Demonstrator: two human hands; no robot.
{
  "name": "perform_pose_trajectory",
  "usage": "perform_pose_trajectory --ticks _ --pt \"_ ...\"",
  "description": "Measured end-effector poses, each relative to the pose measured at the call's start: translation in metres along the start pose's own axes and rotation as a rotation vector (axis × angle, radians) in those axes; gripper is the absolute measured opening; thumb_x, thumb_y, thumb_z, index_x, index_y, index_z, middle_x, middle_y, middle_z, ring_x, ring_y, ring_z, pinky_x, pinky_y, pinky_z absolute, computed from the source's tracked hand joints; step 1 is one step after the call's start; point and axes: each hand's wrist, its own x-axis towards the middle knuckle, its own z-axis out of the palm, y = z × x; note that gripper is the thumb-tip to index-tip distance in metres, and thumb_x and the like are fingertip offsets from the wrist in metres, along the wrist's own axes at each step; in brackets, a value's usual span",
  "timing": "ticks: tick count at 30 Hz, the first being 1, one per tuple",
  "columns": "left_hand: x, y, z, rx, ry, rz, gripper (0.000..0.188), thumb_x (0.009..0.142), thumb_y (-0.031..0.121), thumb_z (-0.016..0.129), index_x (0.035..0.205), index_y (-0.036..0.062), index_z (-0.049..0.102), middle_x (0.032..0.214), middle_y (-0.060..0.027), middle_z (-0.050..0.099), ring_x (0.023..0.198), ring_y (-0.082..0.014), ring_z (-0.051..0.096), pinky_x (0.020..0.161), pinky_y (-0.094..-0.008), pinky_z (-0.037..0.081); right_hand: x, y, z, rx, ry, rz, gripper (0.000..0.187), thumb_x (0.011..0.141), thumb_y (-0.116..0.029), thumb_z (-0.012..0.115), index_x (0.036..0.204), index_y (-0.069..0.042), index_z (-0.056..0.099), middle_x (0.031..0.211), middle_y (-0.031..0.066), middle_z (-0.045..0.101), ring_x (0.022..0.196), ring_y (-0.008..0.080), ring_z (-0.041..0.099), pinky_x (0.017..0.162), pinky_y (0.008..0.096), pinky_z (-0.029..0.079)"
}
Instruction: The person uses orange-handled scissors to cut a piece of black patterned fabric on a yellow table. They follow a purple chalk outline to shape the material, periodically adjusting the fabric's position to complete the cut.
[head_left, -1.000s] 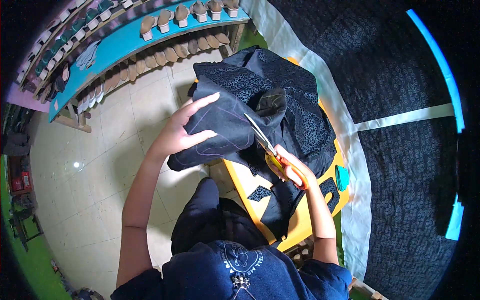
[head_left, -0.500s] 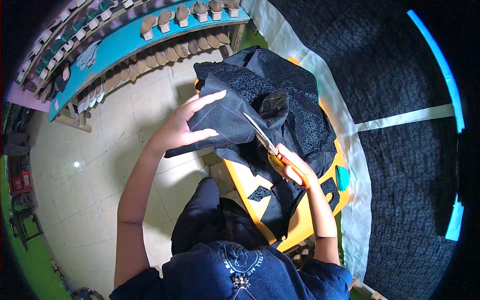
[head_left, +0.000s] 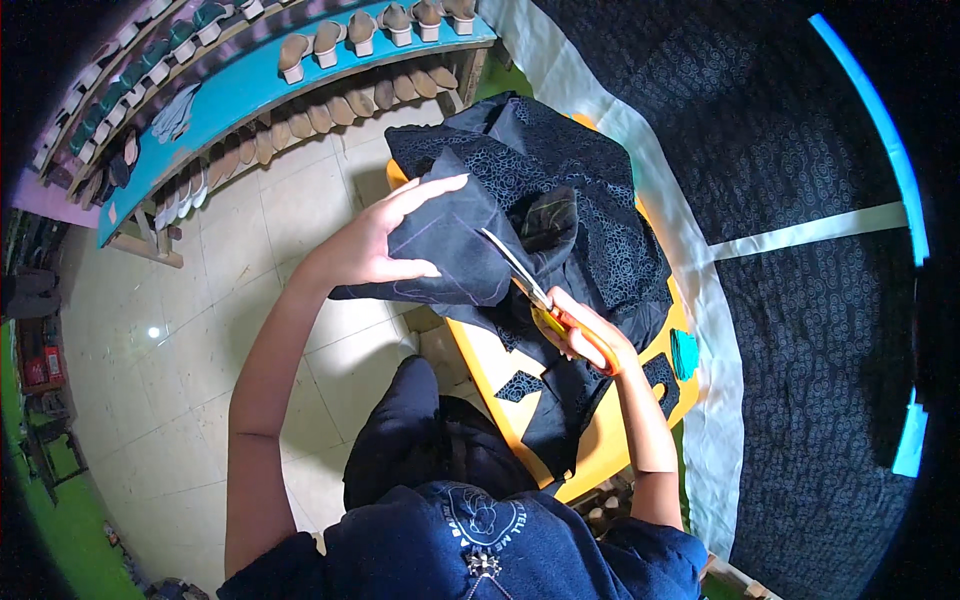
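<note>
My left hand [head_left: 368, 238] grips a piece of black fabric [head_left: 450, 245] with faint purple lines drawn on it. Its thumb and fingers lie spread across the face of the cloth, and part of the grip is hidden. In my right hand [head_left: 600, 330] is a pair of scissors [head_left: 528, 282] with orange and yellow handles. The blades point up and to the left, against the right edge of the lined fabric. Beyond them, a heap of black patterned cloth [head_left: 610, 190] covers much of a yellow table [head_left: 606, 440].
Small black cut pieces [head_left: 520, 386] and a folded green cloth [head_left: 684, 355] lie on the table. At the far left, a blue bench [head_left: 240, 82] carries several wooden shoe forms [head_left: 362, 30]. A dark patterned sheet [head_left: 830, 340] with a white border spreads on the right.
My left hand has moved slightly right and up along the fabric, turning its face. The scissors have shifted only slightly, still in my right hand.
</note>
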Motion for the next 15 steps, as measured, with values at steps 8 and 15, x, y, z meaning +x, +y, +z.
perform_pose_trajectory --ticks 8,15 --pt "0.003 0.007 -0.003 0.049 -0.003 -0.019 0.071 0.063 0.007 0.069 0.125 0.0037 0.035 0.126 -0.0113 0.038 0.114 -0.02 0.037 0.092 -0.029 0.033 -0.005 0.006 0.001 0.006 0.029 0.065 0.012 0.082 -0.021 0.041 0.089 -0.013 0.035 0.046 -0.0023 0.033 0.037 0.0066 0.035 0.035 0.0225 0.027" --pt "-0.001 -0.009 -0.007 0.024 0.064 -0.081 0.059 0.066 0.008 0.068 0.12 0.0126 0.045 0.127 -0.0086 0.038 0.117 -0.0213 0.036 0.078 -0.0286 0.043 -0.008 0.009 0.003 0.121 0.011 0.202 0.014 0.086 -0.028 0.036 0.089 -0.014 0.034 0.042 -0.003 0.031 0.035 0.0065 0.034 0.034 0.0211 0.027"
